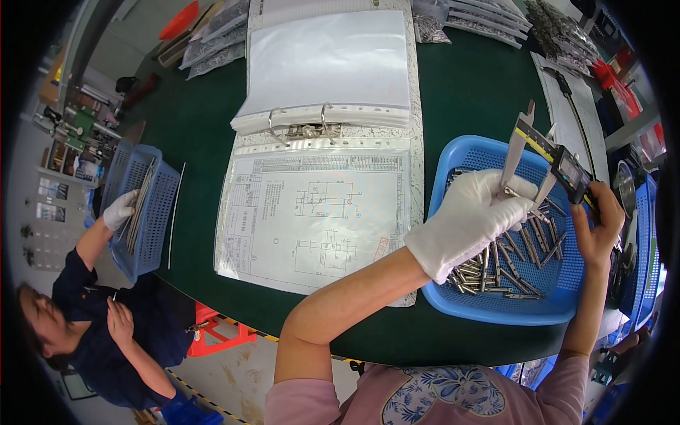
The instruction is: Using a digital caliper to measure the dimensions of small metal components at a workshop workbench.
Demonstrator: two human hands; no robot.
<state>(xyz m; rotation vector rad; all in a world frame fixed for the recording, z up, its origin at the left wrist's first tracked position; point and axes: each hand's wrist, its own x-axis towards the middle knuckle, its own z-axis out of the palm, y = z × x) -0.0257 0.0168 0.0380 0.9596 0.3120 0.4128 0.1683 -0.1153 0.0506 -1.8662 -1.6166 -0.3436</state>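
My left hand (471,227), in a white glove, reaches over the right part of the table and pinches a small metal part (508,191); the fingers cover most of it. My bare right hand (602,223) grips a digital caliper (569,170) with a small display. The caliper's jaws stand apart, one on each side of the gloved fingertips. Whether they touch the part is hard to tell. Under both hands sits a blue plastic basket (499,316) with many slim metal parts (513,258) lying loose in it.
Left of the basket an open ring binder (312,212) shows a technical drawing. Bagged metal parts (489,21) line the far edge. Another caliper (559,81) lies at the far right. A co-worker (106,340) at the left reaches into another blue basket (152,212).
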